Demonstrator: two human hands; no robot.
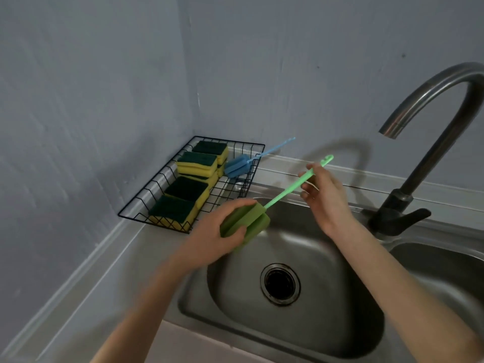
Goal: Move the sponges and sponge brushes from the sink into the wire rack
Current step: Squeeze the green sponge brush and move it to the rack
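the green sponge brush (251,218), a ribbed foam head on a long thin handle, hangs over the sink (301,323) with the left hand (217,237) clamped on its foam and the right hand (324,195) pinching its handle, and should be laid beside the blue brush (237,166) in the wire rack (146,195).

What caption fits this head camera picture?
Both hands carry the green sponge brush over the sink toward the wire rack.
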